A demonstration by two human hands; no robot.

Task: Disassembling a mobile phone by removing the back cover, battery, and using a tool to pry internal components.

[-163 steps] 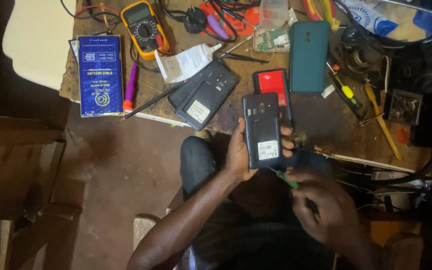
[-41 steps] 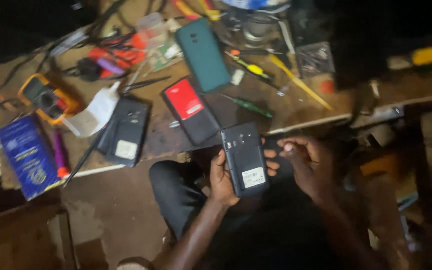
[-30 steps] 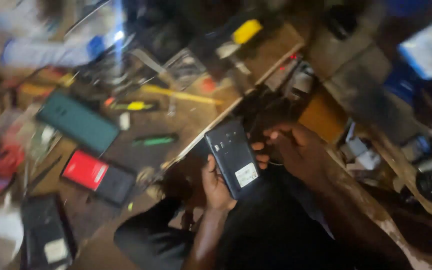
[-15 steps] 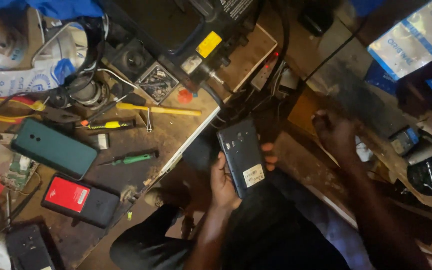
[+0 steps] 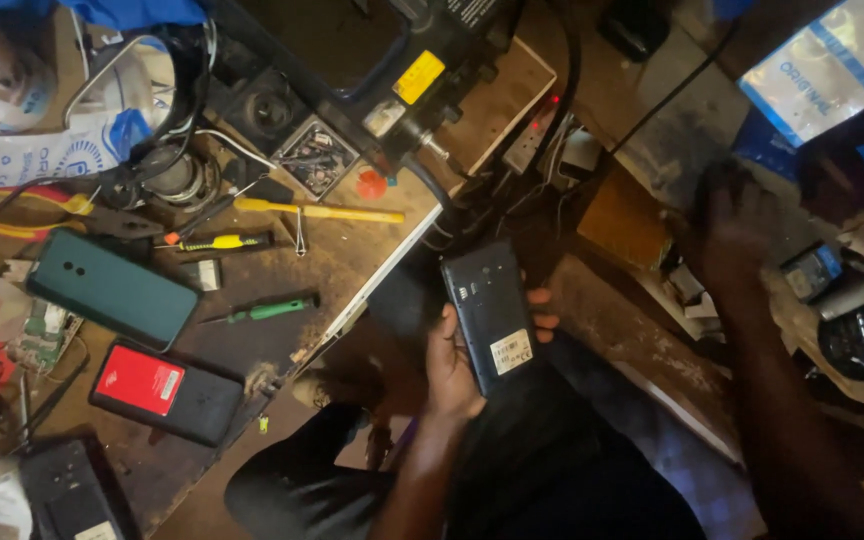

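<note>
Holding a dark smartphone (image 5: pixel 492 315) back-side up, the left hand (image 5: pixel 449 370) has it cupped from below, grip closed around the body with fingertips (image 5: pixel 542 322) poking out past the right edge. The phone's back has a small white sticker near its lower end, and it sits over the person's lap, just off the edge of the desk (image 5: pixel 352 262).

The right hand (image 5: pixel 740 215) is way off to the side, reaching into the cluttered pile on the right. It's dark and blurry there, so I honestly can't tell whether its grip is wide or closed on anything.

Nearest on the desk is a green-handled screwdriver (image 5: pixel 262 310), lying flat. Above it there's a long yellow-handled tool (image 5: pixel 317 211) and a yellow-and-black screwdriver (image 5: pixel 217 241). Further left lies a teal phone (image 5: pixel 112 290), face down, and below that a black phone with a red battery (image 5: pixel 164 390) showing in its open back. Another dark device (image 5: pixel 77 490) sits at the bottom left corner, partly cut off.

Along the top of the desk: a small square box of tiny parts (image 5: pixel 314 158), a black unit with a yellow label (image 5: pixel 417 75), and a white power strip (image 5: pixel 535 140) with a red light on. A blue and white box (image 5: pixel 832 65) sits top right.
</note>
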